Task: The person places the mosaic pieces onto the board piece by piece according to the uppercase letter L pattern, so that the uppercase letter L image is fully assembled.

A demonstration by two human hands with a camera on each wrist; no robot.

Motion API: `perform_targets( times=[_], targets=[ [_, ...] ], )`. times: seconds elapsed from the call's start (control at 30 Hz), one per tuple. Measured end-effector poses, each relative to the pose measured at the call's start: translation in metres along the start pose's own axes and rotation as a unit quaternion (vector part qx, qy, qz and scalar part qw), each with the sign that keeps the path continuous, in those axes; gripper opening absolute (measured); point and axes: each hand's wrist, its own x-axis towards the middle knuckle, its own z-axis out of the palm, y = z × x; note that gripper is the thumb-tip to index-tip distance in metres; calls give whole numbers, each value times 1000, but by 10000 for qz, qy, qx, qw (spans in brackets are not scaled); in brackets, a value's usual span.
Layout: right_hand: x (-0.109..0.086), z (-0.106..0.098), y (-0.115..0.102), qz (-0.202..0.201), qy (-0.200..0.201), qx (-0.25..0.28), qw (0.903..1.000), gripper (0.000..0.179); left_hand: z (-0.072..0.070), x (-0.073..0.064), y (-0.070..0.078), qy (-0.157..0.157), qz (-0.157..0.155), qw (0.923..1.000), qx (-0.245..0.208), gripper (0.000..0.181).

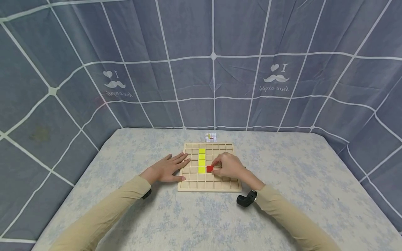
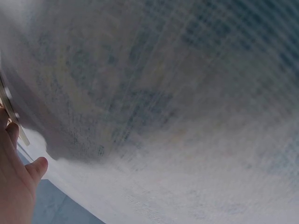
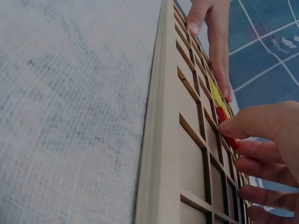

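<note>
A wooden grid board (image 1: 209,190) lies on the table. Several yellow square tiles (image 1: 201,162) form one column in its cells, left of the middle. My right hand (image 1: 231,166) pinches a red square tile (image 1: 209,169) between thumb and fingers, just right of the lowest yellow tile. In the right wrist view the red tile (image 3: 224,123) sits tilted at the grid bars; whether it is fully in a cell I cannot tell. My left hand (image 1: 166,169) rests with fingers spread across the board's left edge. The left wrist view shows only part of this hand (image 2: 16,172).
A small printed card (image 1: 210,137) with a grid and coloured squares lies behind the board. The table (image 1: 282,157) has a pale patterned cloth. Blue-grey curtains (image 1: 188,80) with white lines stand around its back and sides. Each wrist wears a black device (image 1: 246,199).
</note>
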Motion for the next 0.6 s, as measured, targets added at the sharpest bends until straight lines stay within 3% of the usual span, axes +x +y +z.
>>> perform_targets(
  times=[0.6],
  targets=[
    [-2,3,-2,-84,-56,54,9999,16,2,-1,1,52,11,10000,16,80]
  ],
)
